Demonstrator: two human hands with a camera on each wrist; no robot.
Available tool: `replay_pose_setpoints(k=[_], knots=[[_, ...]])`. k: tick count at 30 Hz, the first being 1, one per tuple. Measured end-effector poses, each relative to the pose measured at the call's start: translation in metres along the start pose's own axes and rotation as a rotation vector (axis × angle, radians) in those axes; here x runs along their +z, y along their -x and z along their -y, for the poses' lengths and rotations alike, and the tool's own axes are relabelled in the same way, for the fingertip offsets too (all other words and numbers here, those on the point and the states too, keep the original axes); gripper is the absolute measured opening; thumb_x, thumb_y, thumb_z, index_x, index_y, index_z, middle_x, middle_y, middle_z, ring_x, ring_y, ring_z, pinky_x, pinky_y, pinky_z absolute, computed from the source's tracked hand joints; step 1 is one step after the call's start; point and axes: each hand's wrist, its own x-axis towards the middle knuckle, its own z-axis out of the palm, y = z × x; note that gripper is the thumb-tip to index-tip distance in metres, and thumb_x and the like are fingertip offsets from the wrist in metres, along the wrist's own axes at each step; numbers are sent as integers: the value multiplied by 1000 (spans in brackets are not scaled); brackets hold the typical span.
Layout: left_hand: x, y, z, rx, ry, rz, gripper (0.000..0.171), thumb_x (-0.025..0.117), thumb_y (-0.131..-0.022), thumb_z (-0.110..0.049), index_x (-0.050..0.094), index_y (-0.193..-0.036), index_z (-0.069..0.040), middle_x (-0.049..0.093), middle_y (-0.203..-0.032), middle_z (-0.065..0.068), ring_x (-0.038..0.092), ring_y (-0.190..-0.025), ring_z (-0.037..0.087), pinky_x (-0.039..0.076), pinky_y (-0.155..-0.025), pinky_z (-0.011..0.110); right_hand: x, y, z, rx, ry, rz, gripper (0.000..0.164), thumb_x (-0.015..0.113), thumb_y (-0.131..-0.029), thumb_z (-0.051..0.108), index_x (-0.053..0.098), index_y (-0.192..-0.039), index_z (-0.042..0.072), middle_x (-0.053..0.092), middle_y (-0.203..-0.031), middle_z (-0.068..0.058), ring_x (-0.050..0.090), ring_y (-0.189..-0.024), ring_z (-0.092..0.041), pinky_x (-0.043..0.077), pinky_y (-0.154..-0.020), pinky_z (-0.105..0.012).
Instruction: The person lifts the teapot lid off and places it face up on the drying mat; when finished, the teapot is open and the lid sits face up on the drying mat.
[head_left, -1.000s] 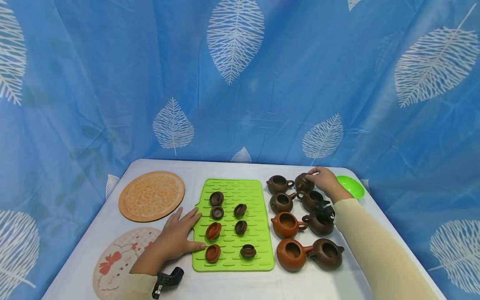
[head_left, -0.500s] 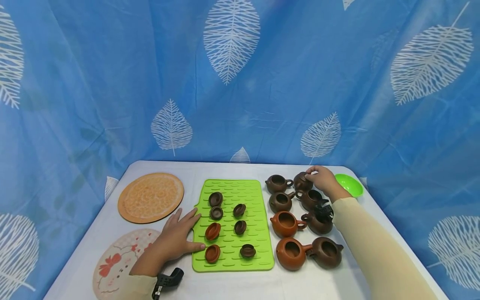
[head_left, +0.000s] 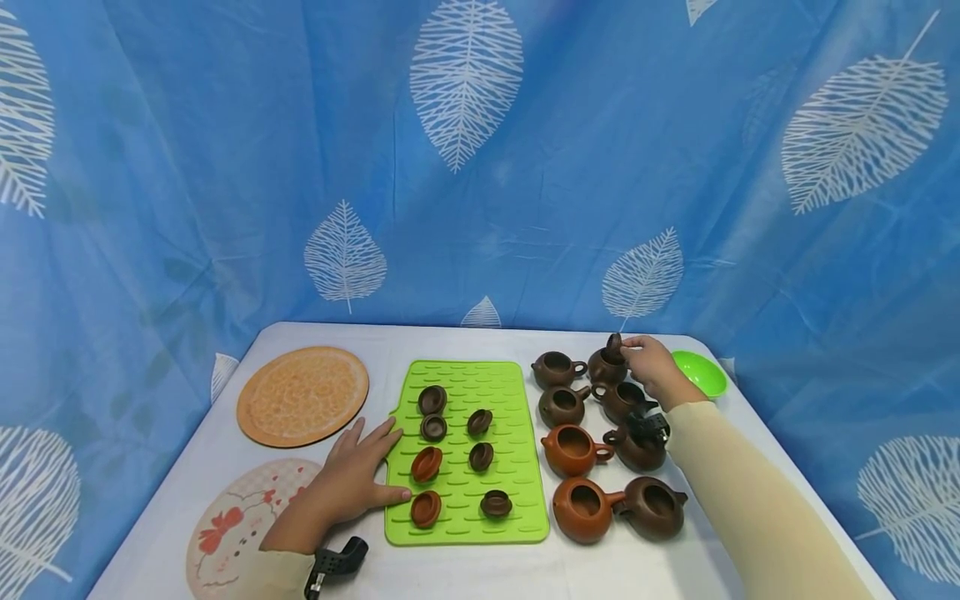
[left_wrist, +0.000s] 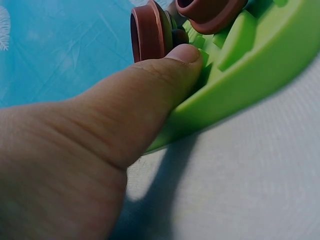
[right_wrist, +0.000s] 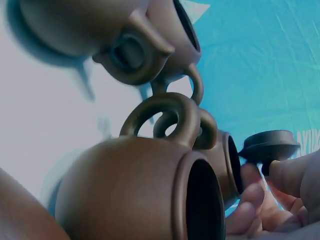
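My right hand [head_left: 651,367] pinches a small dark brown teapot lid [head_left: 614,343] by its knob at the back right. The lid is tipped on edge just over the mouth of a dark brown teapot [head_left: 602,372]. In the right wrist view the lid [right_wrist: 270,145] stands beside that open mouth, fingertips close to the rim. My left hand [head_left: 354,477] lies spread along the left edge of a green ridged mat [head_left: 457,518], its thumb [left_wrist: 145,82] on the border near a reddish-brown lid [left_wrist: 149,34]. Several brown and reddish lids lie scattered on the mat.
Several lidless teapots, dark brown and reddish-brown [head_left: 582,518], crowd the right side. A green bowl [head_left: 701,373] sits behind my right wrist. At the left lie a round tan mat [head_left: 302,396] and a round pink patterned mat [head_left: 225,533], partly under my left arm.
The lid has come up off the back right teapot and tipped on edge, uncovering its mouth. My right hand has shifted slightly right; my left hand stays put.
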Motion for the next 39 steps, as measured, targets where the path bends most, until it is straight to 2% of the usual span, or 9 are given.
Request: replay_pose_setpoints(k=[2, 5, 8, 14, 19, 22, 25, 32, 39], knots=[[0, 0, 0, 6, -1, -2, 106, 83, -74, -71, 48, -159, -17, 32, -172, 4, 6, -160, 50, 10, -124, 74, -1, 0, -1, 10, -83, 20, 40, 44, -113, 22, 48, -146, 1, 61, -107, -9, 53, -84, -17, 48, -70, -29], [0, 0, 0, 10, -4, -1, 105, 83, -75, -70, 48, -159, -17, 32, -172, 5, 7, -160, 50, 9, -124, 73, -1, 0, 0, 31, -195, 50, 34, 46, -112, 19, 49, -142, 2, 57, -86, 1, 50, -70, -11, 45, -61, -25], [-1, 0, 0, 14, -7, -1, 105, 83, -75, -70, 48, -158, -16, 32, -172, 6, 7, -160, 51, 9, -124, 73, -1, 0, 1, 59, -233, 56, 31, 45, -112, 16, 51, -140, 3, 55, -80, 4, 50, -69, -9, 45, -60, -23], [-1, 0, -1, 7, -7, 4, 106, 83, -75, -71, 48, -159, -16, 32, -172, 6, 7, -160, 50, 9, -125, 72, 2, 4, 7, 67, -263, 56, 35, 45, -112, 17, 50, -145, 5, 58, -86, 2, 51, -72, -7, 47, -61, -21], [-1, 0, -1, 2, -9, 7, 107, 83, -74, -71, 48, -159, -16, 32, -172, 5, 7, -160, 50, 10, -124, 73, 13, 12, 21, 17, -340, 117, 30, 47, -112, 18, 51, -139, 5, 57, -88, 2, 51, -72, -4, 48, -61, -19], [0, -1, 0, -5, -8, 6, 107, 83, -74, -72, 48, -159, -17, 31, -172, 4, 6, -160, 49, 9, -125, 72, 26, 16, 32, -5, -379, 172, 27, 50, -112, 19, 51, -135, 5, 58, -86, 3, 51, -71, -4, 48, -59, -19], [1, -1, 1, 2, -9, 3, 107, 83, -74, -72, 48, -159, -17, 31, -172, 5, 7, -160, 50, 10, -125, 73, 45, 22, 43, -20, -399, 231, 30, 51, -112, 18, 50, -138, 4, 59, -88, 1, 50, -70, -5, 46, -57, -19], [1, 1, 2, 13, -5, 1, 106, 83, -74, -71, 48, -158, -16, 32, -172, 5, 7, -160, 51, 10, -124, 73, 91, 40, 68, -6, -392, 325, 30, 47, -113, 15, 54, -140, 5, 64, -114, -10, 50, -74, -11, 45, -60, -23], [0, 1, 0, 10, -1, 1, 106, 83, -74, -71, 48, -159, -17, 32, -172, 5, 7, -160, 51, 11, -124, 73, 124, 54, 81, -40, -399, 388, 27, 47, -112, 12, 58, -136, 6, 63, -112, -9, 49, -73, -12, 45, -61, -26]])
